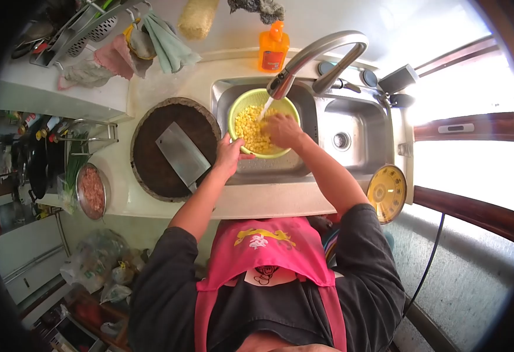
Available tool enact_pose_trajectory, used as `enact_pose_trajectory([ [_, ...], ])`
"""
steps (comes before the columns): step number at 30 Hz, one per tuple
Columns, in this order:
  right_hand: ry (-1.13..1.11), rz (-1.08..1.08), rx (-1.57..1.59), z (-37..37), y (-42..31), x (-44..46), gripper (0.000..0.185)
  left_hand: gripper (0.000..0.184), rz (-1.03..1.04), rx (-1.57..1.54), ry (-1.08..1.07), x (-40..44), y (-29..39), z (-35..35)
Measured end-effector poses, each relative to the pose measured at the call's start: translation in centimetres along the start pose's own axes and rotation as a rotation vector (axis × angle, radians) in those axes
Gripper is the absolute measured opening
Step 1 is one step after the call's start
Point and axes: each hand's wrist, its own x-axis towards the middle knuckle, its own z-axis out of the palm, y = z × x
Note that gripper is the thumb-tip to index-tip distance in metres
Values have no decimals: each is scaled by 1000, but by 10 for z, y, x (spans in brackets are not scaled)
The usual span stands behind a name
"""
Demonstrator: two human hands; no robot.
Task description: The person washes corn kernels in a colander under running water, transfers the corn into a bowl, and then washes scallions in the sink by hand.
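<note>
A light green colander [292, 108] with yellow corn kernels [249, 124] sits in the left basin of the steel sink [222, 94]. Water runs from the faucet [281, 84] onto the corn. My left hand [229, 154] grips the colander's lower left rim, thumb at the edge. Over the right part of the corn is my right hand [283, 130], its fingers down among the kernels and partly blurred, so whether they close on any cannot be made out.
Left of the sink, a cleaver [182, 154] lies on a round chopping board [145, 126]. A bowl of minced meat [93, 190] stands at the far left. An orange bottle [273, 51] is behind the sink, and a yellow plate [386, 193] is at the right front.
</note>
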Motion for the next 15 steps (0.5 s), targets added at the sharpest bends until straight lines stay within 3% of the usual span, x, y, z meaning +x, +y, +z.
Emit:
enact_pose_trajectory([
  [1,73,95,34,-2,-2,5,36,35,3,-5,-3,-5,-5,5],
  [5,-54,-35,266,19,-22,18,42,35,19,11,7,1,-11,10],
  [8,27,23,256,-17,-25,-16,44,36,37,-18,52,3,-9,-7],
  [9,159,-28,257,-24,-24,-29,47,37,52,-37,69,-5,-5,-8],
  [12,165,62,400,-38,-14,-39,49,37,30,-30,49,-3,-13,5],
  [13,315,47,405,-38,-13,-41,47,37,40,-21,19,9,-15,11],
  [15,373,55,485,-44,-10,-50,46,37,56,-77,19,15,-15,16],
])
